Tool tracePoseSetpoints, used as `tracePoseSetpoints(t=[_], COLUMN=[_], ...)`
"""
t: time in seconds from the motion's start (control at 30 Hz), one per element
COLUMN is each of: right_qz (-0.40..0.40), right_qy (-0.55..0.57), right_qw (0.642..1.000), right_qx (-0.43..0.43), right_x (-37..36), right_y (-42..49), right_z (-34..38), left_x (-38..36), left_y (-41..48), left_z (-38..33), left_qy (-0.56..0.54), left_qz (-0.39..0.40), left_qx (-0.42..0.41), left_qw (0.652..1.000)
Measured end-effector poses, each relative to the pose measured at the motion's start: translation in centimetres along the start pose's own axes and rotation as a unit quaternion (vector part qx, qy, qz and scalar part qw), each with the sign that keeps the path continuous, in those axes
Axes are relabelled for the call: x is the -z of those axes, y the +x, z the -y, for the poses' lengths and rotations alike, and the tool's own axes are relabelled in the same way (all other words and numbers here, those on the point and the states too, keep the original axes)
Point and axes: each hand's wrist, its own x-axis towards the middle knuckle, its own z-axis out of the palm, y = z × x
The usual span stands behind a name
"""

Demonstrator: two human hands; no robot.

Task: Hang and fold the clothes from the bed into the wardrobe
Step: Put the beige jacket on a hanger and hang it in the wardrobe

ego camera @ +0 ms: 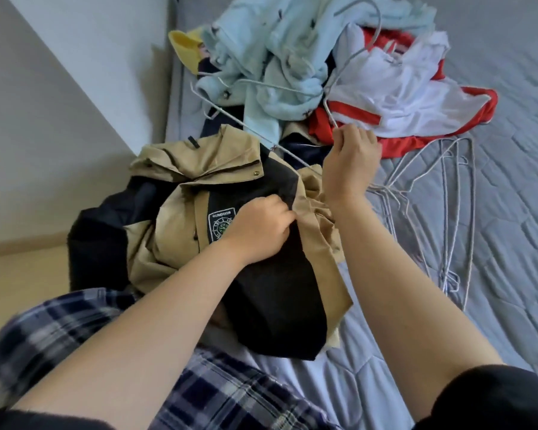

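Beyond the right hand [351, 159], piled clothes [280, 66] block passage; loose wire hangers [448, 212] obstruct bare quilted mattress [510, 150] beside it.

Wore short black sleeves [491, 395], ending above the elbows and leaving both forearms bare. Had on dark blue and white plaid trousers [75, 330], blurred at the left. Showed no rings, watch or bracelets.
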Motion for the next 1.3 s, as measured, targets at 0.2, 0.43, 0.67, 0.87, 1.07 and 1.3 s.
tracePoseSetpoints(t=[0.2, 0.43, 0.67, 0.87, 1.07, 1.3], right_qz=[0.073, 0.157, 0.201, 0.253, 0.248, 0.257], right_qy=[-0.025, 0.015, 0.021, 0.019, -0.054, -0.092], right_qw=[0.996, 0.987, 0.979, 0.963, 0.961, 0.957], right_qx=[0.033, 0.012, 0.015, 0.085, 0.110, 0.099], right_x=[-4.3, -8.3, -10.2, -11.3, -13.3, -14.1], right_y=[1.7, 2.7, 3.3, 2.7, 2.4, 2.0], right_z=[5.2, 9.1, 10.1, 10.8, 12.9, 14.0], left_x=[2.0, 2.8, 4.7, 5.3, 9.2, 12.2], left_y=[-4.2, -6.2, -5.6, -10.3, -13.8, -14.9], left_z=[7.0, 15.1, 19.9, 22.3, 25.4, 27.2], left_qy=[-0.071, -0.248, -0.487, -0.569, -0.524, -0.461], left_qz=[-0.213, -0.281, -0.087, -0.231, -0.258, -0.291], left_qx=[0.362, 0.682, 0.749, 0.706, 0.669, 0.686], left_qw=[0.905, 0.628, 0.440, 0.354, 0.460, 0.482])
